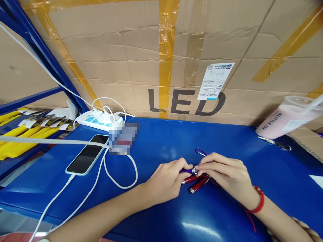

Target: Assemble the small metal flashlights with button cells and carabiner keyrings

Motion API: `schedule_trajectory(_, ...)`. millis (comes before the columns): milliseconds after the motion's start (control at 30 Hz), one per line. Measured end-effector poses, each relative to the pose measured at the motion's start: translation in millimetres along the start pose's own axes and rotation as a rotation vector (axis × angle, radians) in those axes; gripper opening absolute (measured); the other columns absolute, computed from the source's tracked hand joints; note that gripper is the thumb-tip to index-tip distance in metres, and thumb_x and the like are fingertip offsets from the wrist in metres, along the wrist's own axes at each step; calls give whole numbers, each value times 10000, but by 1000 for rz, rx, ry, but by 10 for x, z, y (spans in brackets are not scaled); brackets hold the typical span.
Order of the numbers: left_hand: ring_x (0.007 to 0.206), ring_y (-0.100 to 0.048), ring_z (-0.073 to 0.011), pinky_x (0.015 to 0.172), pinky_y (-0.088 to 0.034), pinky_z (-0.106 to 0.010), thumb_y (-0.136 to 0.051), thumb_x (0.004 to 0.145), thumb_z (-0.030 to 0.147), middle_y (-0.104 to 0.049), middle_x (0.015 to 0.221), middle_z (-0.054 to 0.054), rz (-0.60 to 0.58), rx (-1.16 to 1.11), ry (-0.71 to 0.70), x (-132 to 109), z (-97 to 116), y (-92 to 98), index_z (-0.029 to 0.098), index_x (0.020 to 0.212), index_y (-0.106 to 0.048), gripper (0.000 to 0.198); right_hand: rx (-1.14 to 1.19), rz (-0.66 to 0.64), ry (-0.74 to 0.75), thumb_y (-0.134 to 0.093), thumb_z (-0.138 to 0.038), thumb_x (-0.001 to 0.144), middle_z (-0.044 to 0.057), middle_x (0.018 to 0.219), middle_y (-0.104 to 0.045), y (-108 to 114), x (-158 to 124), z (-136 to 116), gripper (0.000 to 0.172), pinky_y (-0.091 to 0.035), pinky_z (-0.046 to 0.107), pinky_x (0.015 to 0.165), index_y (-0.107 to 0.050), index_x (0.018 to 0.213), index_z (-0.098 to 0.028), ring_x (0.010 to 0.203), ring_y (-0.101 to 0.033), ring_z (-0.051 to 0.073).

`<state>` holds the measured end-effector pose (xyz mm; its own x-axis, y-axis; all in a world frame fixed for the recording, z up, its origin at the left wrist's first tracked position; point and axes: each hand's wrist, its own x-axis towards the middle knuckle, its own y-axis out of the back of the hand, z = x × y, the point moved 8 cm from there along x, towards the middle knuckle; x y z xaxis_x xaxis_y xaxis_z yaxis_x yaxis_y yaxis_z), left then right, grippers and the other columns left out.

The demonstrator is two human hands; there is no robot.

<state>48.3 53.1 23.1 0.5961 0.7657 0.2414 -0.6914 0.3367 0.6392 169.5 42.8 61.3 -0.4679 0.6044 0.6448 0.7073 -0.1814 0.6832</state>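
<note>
Head, lower centre: my left hand [166,179] pinches the purple tube [186,171], best kept steady; my right hand [229,171], grip unclear.

You can read two texts.
Facing you, the cardboard box [141,50] shows black "LED"; on it, overlapping the D, a white label [215,80] has unclear small print; before the box's right side, the drink cup [287,116] bears "A LITTLE TEA".

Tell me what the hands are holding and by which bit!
The left hand pinches a small purple tube by its body. The right hand is at its silver end; whether it grips anything there, I can't tell.
</note>
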Motion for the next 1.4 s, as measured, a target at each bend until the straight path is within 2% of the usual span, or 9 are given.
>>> schedule_trajectory(300,923,-655,-174,767,-500,-261,-420,892,137,-681,977,-45,46,-3,-27,-5,-3,11,202,903,-505,108,-26,3,8,-555,-177,869,6,762,-683,0,15,-37,141,-482,192,536,-677,815,-225,589,-627,86)
schedule_trajectory(467,872,-656,-165,724,-497,-243,-420,892,131,-682,926,-40,100,4,-82,-20,23,36,197,880,-515,116,113,25,-141,-583,-172,840,10,712,-669,-19,51,-11,157,-501,202,563,-669,715,-213,613,-626,104)
schedule_trajectory(633,813,-647,-164,700,-497,-245,-418,893,112,-677,854,-38,147,53,-157,-33,47,48,183,859,-523,131,210,-25,-355,-635,-224,782,12,642,-655,-112,51,124,159,-438,198,431,-688,633,-205,498,-567,96)
schedule_trajectory(733,734,-629,-153,661,-491,-240,-412,895,107,-677,795,-26,173,117,-203,-32,83,58,181,822,-529,157,294,-70,-468,-656,-239,747,18,606,-647,-177,39,205,159,-431,192,416,-684,598,-189,471,-540,94)
schedule_trajectory(833,629,-578,-135,599,-467,-232,-416,897,110,-673,740,-7,225,208,-257,-37,140,83,184,816,-544,169,369,-74,-547,-671,-266,723,23,582,-628,-201,30,234,175,-408,189,403,-672,575,-172,451,-496,85)
schedule_trajectory(967,601,-545,-129,577,-457,-236,-436,901,122,-690,769,-2,290,273,-297,-59,179,107,177,835,-550,143,405,-52,-622,-670,-330,725,12,553,-572,-196,3,251,239,-364,195,392,-651,563,-154,428,-429,68)
schedule_trajectory(1167,633,-565,-133,596,-472,-243,-451,911,159,-710,832,10,287,299,-268,-57,162,109,182,912,-566,118,494,-131,-717,-666,-380,710,16,577,-570,-285,-65,331,268,-374,206,393,-640,576,-149,416,-453,72)
schedule_trajectory(1300,692,-588,-136,654,-491,-249,-433,926,193,-713,919,11,238,324,-220,-25,132,98,196,1066,-556,187,525,-160,-777,-668,-424,692,25,589,-579,-343,-107,392,294,-381,216,387,-637,600,-146,409,-463,81)
schedule_trajectory(1400,671,-573,-136,655,-488,-254,-417,933,204,-718,919,6,224,354,-235,-18,131,83,194,1080,-568,211,503,-192,-786,-658,-439,698,24,577,-579,-369,-121,417,306,-379,218,394,-634,606,-148,408,-459,82)
